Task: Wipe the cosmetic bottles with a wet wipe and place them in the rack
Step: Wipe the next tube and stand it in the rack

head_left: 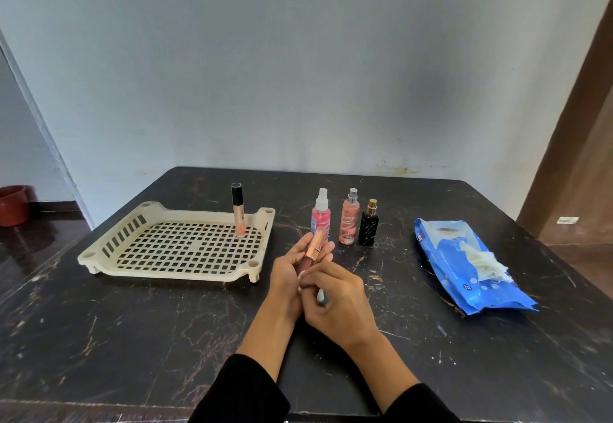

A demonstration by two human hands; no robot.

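On a dark marble table [132, 323] by a pale wall, the left hand [290, 268] curls its fingers round a rose-capped lip gloss tube [310, 253], and the right hand [335, 303] pinches a wet wipe [321, 296] against it. One tube [238, 210] stands upright in the cream rack [179, 246]; three spray bottles [348, 220] stand just beside the rack, with the blue wipes pack [464, 263] further right.

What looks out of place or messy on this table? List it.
Little stands out. The blue wipe pack lies crumpled with a wipe bunched loosely out of its opening. The table shows pale scuffs and streaks. The tube in the rack and the three bottles stand upright; nothing has spilled.
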